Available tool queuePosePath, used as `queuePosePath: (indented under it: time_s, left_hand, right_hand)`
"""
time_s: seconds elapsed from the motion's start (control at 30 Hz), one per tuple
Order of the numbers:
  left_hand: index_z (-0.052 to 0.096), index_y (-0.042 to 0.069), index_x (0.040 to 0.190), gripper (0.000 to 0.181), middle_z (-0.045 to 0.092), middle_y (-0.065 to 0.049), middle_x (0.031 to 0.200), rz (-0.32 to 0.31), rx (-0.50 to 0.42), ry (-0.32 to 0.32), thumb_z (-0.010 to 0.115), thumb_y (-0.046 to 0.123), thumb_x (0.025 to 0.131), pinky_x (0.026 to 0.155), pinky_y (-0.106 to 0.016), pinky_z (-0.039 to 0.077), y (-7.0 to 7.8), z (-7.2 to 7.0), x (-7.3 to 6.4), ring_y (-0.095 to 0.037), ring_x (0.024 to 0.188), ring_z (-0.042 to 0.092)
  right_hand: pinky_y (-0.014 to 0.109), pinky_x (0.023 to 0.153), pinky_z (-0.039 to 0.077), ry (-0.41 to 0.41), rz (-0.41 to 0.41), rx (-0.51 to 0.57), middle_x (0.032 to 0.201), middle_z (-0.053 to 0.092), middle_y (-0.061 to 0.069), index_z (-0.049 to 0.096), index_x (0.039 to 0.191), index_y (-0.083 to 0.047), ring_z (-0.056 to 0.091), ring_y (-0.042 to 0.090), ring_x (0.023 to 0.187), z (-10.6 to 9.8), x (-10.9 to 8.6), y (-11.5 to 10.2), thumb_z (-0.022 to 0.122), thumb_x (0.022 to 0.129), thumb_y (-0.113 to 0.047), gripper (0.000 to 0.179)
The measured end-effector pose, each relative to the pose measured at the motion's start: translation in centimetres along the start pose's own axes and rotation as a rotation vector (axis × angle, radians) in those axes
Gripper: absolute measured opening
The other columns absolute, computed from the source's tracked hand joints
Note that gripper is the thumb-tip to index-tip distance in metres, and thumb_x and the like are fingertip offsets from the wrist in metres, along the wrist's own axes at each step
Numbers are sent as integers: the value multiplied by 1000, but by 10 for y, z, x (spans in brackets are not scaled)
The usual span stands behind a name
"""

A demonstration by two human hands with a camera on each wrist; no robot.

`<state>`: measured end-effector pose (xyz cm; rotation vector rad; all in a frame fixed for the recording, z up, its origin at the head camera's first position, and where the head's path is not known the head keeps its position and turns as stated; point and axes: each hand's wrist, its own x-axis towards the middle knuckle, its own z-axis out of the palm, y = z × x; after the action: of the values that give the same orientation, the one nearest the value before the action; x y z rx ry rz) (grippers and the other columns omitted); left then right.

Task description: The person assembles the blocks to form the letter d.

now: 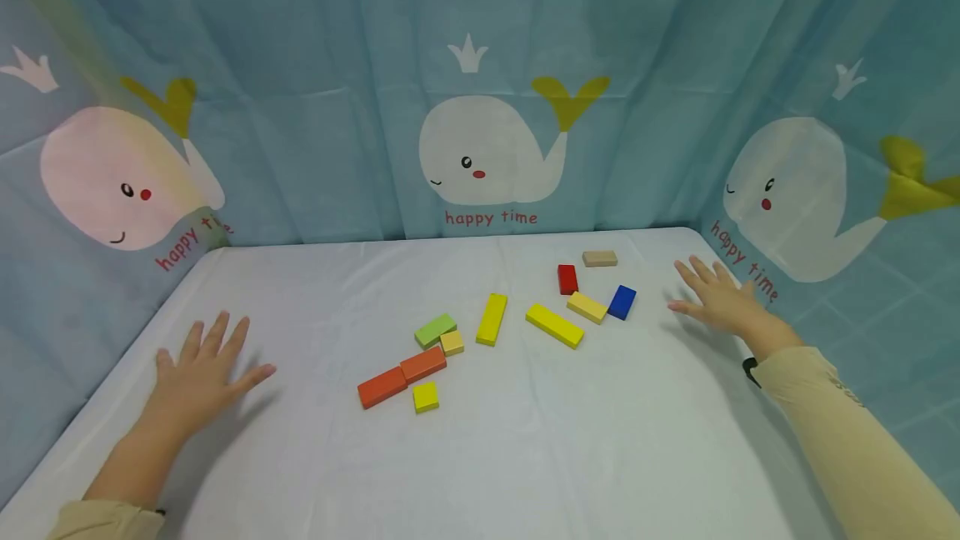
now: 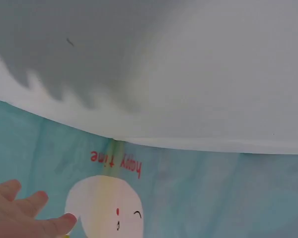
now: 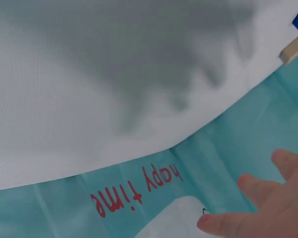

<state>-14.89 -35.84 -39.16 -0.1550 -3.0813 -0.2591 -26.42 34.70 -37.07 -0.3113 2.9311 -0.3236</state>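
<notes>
In the head view, the left hand [image 1: 191,390] hangs above the left part of the white counter [image 1: 585,457], and the right hand [image 1: 723,304] is near the far right corner. The fingers of both hands are spread wide and have hold of nothing. The blocks lie on the middle and the far right part of the counter. In the nearer group are two orange blocks [image 1: 382,387] end to end, a green block [image 1: 436,331], a tan block [image 1: 452,343] and a small yellow block [image 1: 426,397]. Farther right come two long yellow blocks [image 1: 555,326], then a pale block [image 1: 587,307], a red block [image 1: 567,279], a wood block [image 1: 600,258] and a blue block [image 1: 622,302]. I judge this as a pause, with no block being handled; to take one, a hand would need to come inward, go down and close its fingers. On the curtain [image 1: 300,148], "happy time" is written in red under each whale [image 1: 487,148] (I find no brand on the blocks).

In the left wrist view, the spread fingers are at the lower left; the same words stand upside down.

In the right wrist view, the spread fingers are at the lower right, also without any block. The blue block and the wood block show at the upper right edge, and "happy time" is again turned over.
</notes>
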Motion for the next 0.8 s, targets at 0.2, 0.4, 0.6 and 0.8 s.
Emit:
queuePosePath:
  time_s: [0.2,0.4,0.6,0.8]
  left_hand:
    - [14,0,153,89,10,-29,156,76,-14,20,51,56,95,93,-80,7,16,1,2,-54,139,5]
    - [24,-3,150,87,21,-30,153,158,-41,17,60,50,92,96,-77,16,47,0,8,-53,136,18]
    - [36,-5,146,81,33,-27,149,296,-38,31,70,40,88,98,-68,30,90,-2,13,-50,132,32]
    - [39,0,147,77,40,-21,147,423,-35,48,71,36,87,98,-62,37,128,-1,22,-42,127,42]
  right_hand:
    - [81,94,-2,12,-57,40,157,4,28,7,156,-9,0,57,138,2,1,-9,55,96,-48,86]
    - [79,96,4,7,-134,66,158,8,25,12,156,-10,8,52,140,1,-1,-27,61,95,-42,85]
    - [74,101,16,14,-233,51,156,17,25,18,155,-9,18,50,139,-1,-6,-52,69,90,-34,86]
    - [63,102,31,-1,-327,57,153,27,24,23,154,-10,28,46,137,-2,-10,-74,77,84,-25,90]
